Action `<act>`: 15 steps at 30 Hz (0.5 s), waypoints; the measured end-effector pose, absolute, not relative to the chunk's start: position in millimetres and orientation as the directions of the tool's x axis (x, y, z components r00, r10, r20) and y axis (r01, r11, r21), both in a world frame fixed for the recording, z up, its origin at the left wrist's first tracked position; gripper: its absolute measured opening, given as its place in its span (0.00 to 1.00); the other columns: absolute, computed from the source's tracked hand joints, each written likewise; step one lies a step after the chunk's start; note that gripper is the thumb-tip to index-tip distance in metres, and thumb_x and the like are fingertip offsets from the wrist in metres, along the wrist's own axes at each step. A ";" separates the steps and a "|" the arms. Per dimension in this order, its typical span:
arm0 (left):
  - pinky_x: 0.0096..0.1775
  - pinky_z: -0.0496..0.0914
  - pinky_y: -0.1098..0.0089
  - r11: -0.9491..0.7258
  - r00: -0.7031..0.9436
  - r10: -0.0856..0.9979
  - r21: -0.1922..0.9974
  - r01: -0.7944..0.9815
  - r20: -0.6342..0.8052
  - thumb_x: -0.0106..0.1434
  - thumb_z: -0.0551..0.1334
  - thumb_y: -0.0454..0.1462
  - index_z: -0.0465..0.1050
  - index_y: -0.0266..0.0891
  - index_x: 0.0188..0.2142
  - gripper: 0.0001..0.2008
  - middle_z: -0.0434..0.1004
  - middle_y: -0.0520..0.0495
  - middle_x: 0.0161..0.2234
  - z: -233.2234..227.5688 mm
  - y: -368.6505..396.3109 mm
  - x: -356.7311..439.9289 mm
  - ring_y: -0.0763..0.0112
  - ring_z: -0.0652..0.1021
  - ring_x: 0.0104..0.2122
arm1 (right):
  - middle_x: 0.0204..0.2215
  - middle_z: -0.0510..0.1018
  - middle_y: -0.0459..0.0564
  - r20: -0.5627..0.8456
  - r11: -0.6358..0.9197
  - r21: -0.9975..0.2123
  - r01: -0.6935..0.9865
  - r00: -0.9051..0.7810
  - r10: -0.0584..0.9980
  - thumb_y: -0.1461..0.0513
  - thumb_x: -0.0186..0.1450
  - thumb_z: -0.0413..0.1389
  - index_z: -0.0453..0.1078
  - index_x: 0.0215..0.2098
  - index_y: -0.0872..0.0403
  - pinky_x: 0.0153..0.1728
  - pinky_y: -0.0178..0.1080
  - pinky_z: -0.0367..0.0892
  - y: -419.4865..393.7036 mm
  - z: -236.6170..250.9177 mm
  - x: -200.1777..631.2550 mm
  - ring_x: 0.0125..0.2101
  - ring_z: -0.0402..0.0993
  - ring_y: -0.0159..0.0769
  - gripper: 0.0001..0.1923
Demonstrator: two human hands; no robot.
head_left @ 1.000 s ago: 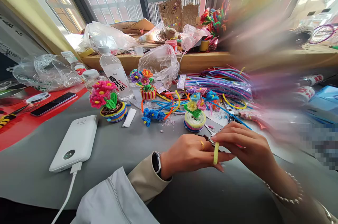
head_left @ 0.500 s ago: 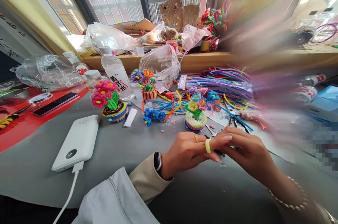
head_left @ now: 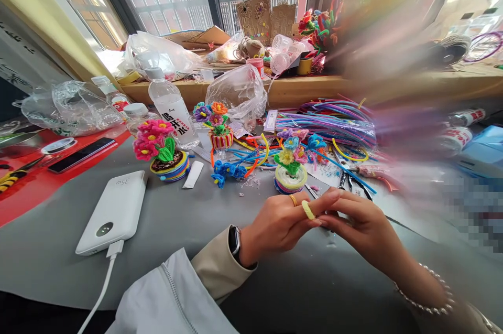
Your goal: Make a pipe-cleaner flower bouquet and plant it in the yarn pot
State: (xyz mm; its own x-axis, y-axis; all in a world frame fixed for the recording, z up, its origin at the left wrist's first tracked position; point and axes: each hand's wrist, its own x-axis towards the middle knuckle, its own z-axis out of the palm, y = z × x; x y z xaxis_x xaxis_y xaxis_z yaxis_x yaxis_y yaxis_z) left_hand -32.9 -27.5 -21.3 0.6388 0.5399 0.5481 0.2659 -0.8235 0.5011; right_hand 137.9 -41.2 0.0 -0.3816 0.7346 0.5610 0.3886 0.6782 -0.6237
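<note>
In front of me my left hand [head_left: 281,221] and my right hand [head_left: 359,218] meet at the fingertips, low over the grey table. Fingers of both are pinched together; whatever lies between them is hidden. A fuzzy pale-yellow ring [head_left: 308,210] circles a left-hand finger. Just beyond the hands stands a small pot [head_left: 290,181] wrapped in yellow and blue, bearing pipe-cleaner flowers [head_left: 291,153]. Partly behind my right hand lie scissors [head_left: 341,179] and dark-handled pliers [head_left: 359,187].
Left of the hands are a white power bank [head_left: 113,213] with a cable, a pink-flower pot [head_left: 171,166] and a water bottle [head_left: 173,106]. Blue pipe-cleaner flowers [head_left: 228,171] lie mid-table, with a bundle of pipe cleaners [head_left: 334,124] behind. The right side is blurred.
My right fingers have drawn in against the left fingertips, and the left thumb is raised. Dark brown material glimpsed between the hands is now covered.
</note>
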 end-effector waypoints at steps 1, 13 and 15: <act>0.32 0.64 0.73 -0.822 0.645 0.540 0.502 0.268 0.540 0.65 0.37 0.44 0.55 0.36 0.56 0.25 0.66 0.47 0.27 -21.3 -27.4 -33.1 0.74 0.67 0.27 | 0.21 0.71 0.47 0.536 0.655 -0.662 0.365 -0.380 0.754 0.58 0.61 0.51 0.71 0.26 0.54 0.20 0.30 0.65 -41.0 -0.8 137.9 0.21 0.67 0.29 0.10; 0.35 0.62 0.72 -0.735 0.693 0.539 0.669 0.109 0.479 0.63 0.44 0.46 0.64 0.37 0.51 0.23 0.64 0.48 0.26 -13.1 -30.6 -33.8 0.73 0.63 0.29 | 0.22 0.67 0.46 0.358 0.523 -0.828 0.202 -0.527 0.770 0.60 0.62 0.51 0.69 0.25 0.54 0.22 0.31 0.61 -35.7 -3.2 144.0 0.23 0.64 0.28 0.10; 0.33 0.61 0.72 -0.633 0.698 0.569 0.773 0.035 0.435 0.62 0.47 0.47 0.71 0.35 0.44 0.23 0.61 0.49 0.22 -8.7 -31.2 -34.3 0.74 0.62 0.27 | 0.23 0.68 0.46 0.368 0.559 -0.795 0.237 -0.545 0.753 0.61 0.62 0.50 0.69 0.26 0.54 0.22 0.31 0.61 -35.6 -1.8 146.3 0.24 0.64 0.29 0.10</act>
State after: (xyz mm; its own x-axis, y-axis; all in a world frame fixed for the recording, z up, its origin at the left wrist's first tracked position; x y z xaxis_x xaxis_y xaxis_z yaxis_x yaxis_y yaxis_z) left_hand -34.3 -31.2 -8.7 0.6980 0.5692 0.4345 0.0347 -0.6329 0.7734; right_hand 146.3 -35.6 -1.8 -0.5449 0.7535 0.3679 0.2365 0.5591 -0.7947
